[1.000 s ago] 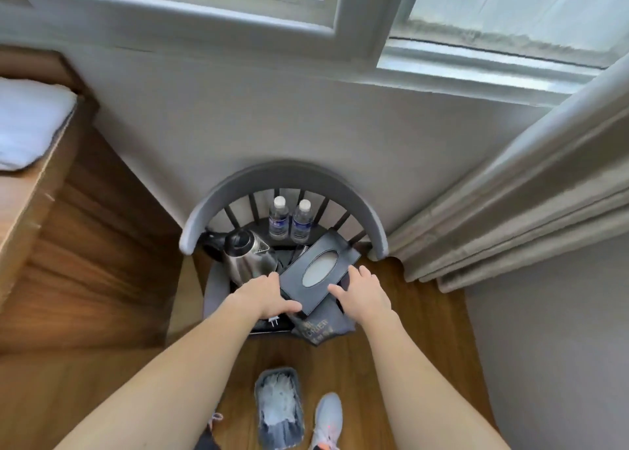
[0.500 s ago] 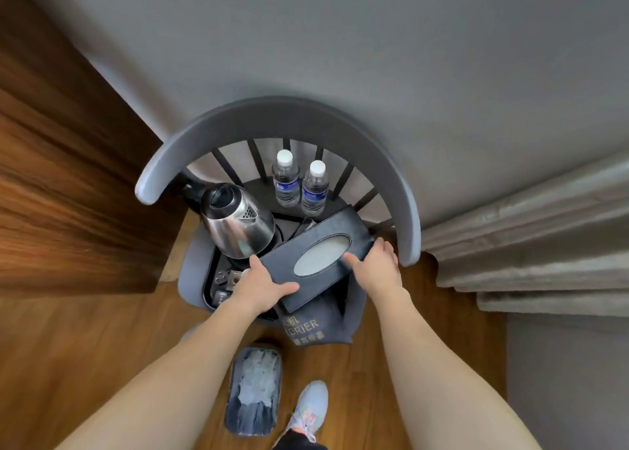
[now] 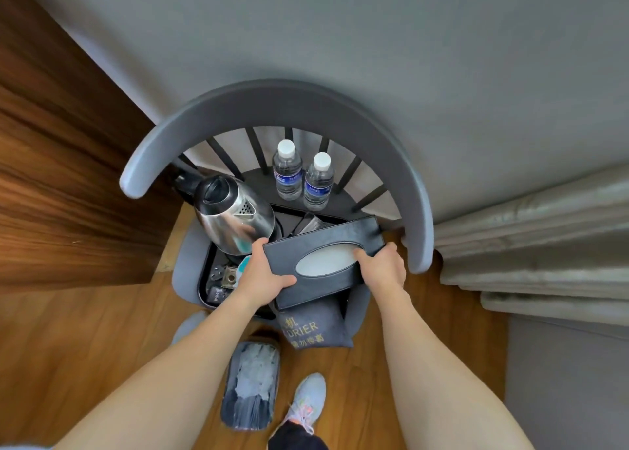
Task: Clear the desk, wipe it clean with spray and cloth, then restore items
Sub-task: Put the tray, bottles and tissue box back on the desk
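A grey chair (image 3: 272, 109) carries two water bottles (image 3: 287, 173) at the far side, a black tray (image 3: 204, 279) holding a steel kettle (image 3: 231, 218) at left, and a grey bag (image 3: 313, 327) at the near edge.

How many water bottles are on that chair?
2: one bottle and a second bottle stand side by side at the back of the chair. None seem hidden.

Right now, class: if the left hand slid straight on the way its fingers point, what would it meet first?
Probably the kettle: the left hand, gripping the tissue box, points up and away towards it. Depth is unclear, so it might pass in front.
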